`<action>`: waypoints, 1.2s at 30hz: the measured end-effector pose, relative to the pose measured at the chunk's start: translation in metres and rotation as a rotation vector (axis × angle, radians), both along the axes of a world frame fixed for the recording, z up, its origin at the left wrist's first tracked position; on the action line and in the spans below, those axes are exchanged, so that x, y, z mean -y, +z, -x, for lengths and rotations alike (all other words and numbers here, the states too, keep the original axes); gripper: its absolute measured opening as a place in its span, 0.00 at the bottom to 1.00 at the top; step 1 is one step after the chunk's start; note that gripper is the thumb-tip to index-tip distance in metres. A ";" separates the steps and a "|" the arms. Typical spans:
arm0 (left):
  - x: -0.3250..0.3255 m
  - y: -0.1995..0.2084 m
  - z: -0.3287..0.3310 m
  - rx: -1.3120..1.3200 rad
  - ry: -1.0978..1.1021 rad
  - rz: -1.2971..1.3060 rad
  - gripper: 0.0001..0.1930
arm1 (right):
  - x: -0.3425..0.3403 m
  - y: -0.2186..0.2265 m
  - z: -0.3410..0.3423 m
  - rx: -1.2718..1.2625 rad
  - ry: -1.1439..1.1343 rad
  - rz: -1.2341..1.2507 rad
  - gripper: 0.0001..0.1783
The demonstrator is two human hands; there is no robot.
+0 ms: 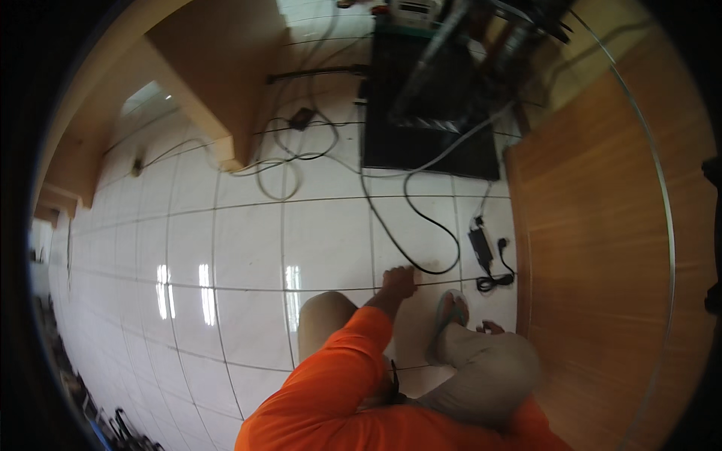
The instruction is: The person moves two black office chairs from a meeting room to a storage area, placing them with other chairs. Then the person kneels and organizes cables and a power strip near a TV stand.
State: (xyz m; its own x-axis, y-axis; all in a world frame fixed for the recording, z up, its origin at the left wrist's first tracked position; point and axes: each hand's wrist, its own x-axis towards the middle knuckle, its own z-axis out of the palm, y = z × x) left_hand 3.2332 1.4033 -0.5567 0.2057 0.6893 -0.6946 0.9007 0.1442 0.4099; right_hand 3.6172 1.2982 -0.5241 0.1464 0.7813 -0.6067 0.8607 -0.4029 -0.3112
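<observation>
My left hand [399, 282] reaches down over the white tiles with its fingers closed. Right beside its knuckles runs the bottom of a black cable loop [436, 271]; whether the fingers grip the cable or anything else cannot be made out. Of my right hand [490, 328], only the fingertips show past my bent right knee, and the rest is hidden. A black power adapter [480, 250] lies ahead of that hand, with its coiled lead and plug on the floor next to it.
A black panel [429, 154] lies ahead under a dark metal stand [432, 68]. More cables tangle around a small dark box [302, 118]. A wooden panel [602, 225] borders my right side, and wooden furniture [214, 60] stands far left. My sandalled foot [453, 310] is near the left hand.
</observation>
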 end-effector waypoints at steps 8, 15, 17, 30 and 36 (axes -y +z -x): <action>-0.006 0.023 -0.006 0.007 0.026 0.022 0.46 | -0.091 0.000 0.011 0.073 -0.101 -0.339 0.34; 0.004 -0.003 0.029 -0.130 0.157 -0.021 0.34 | -0.175 -0.036 0.010 0.201 -0.168 -0.285 0.64; 0.005 -0.005 0.038 -0.150 0.176 -0.047 0.36 | -0.195 -0.034 0.013 0.210 -0.083 -0.227 0.69; -0.025 0.011 0.000 0.019 0.292 -0.322 0.36 | -0.212 -0.061 0.020 0.107 -0.059 -0.309 0.44; -0.088 0.011 -0.046 0.225 0.445 -0.339 0.41 | -0.199 -0.059 0.016 -0.026 -0.216 -0.288 0.43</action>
